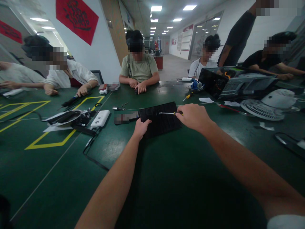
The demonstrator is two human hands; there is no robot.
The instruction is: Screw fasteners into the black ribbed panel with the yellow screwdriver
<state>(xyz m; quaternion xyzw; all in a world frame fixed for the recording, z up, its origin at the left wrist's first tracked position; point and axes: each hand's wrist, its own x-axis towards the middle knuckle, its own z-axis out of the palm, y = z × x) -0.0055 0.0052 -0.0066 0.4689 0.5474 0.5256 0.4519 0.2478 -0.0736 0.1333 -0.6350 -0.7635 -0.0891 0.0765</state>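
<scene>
A flat black panel (164,127) with raised ribs or recesses lies tilted over the green table; I cannot tell its exact kind. My left hand (142,128) grips its left edge, thumb on top and the other fingers hidden beneath. In my right hand (194,117) is a screwdriver (168,113) with a yellow and black handle, its shaft pointing left across the panel. The tip is over the panel's upper middle; whether it touches is too small to tell. A dark flat item (126,118) lies just left of the panel.
Left on the table (71,178) are a white power bank (101,118), a dish of dark parts (64,117) and cables. Keys (120,107) lie beyond the panel. Rightward are a white fan (267,106), an opened computer case (228,82) and another screwdriver (188,96). Several people sit around.
</scene>
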